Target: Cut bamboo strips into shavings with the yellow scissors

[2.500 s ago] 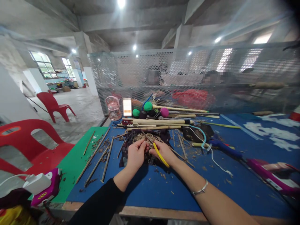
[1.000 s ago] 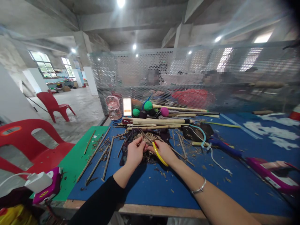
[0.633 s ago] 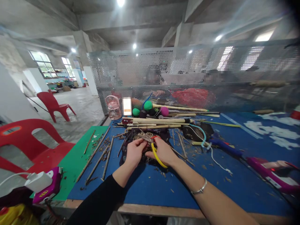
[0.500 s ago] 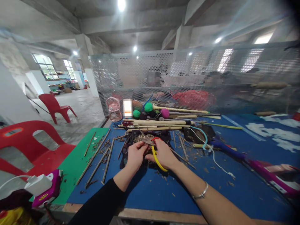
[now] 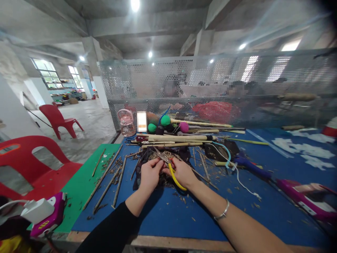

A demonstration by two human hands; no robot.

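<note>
A pair of scissors (image 5: 173, 175) with yellow-covered handles is gripped in my right hand (image 5: 181, 173), its blades pointing up and to the left. My left hand (image 5: 150, 174) is closed in a pinch right beside the blades. Whatever sits between its fingertips is too small or hidden to make out. Both hands are over a dark cloth (image 5: 140, 172) strewn with brownish plant bits (image 5: 168, 154). Thin brown sticks (image 5: 121, 181) lie on the blue tabletop (image 5: 163, 214) to the left of my hands.
Pale wooden sticks (image 5: 179, 138) and balls of green yarn (image 5: 165, 120) lie behind my hands, before a perforated metal screen (image 5: 147, 80). A pink bottle (image 5: 127, 123) stands back left. A purple power strip (image 5: 48, 218) is at the left edge; a red chair (image 5: 47, 161) stands beyond.
The scissors have turned slightly in my right hand, their blades now steeper and the red-covered part less visible. Both hands remain close together over the cloth. The view has shifted slightly.
</note>
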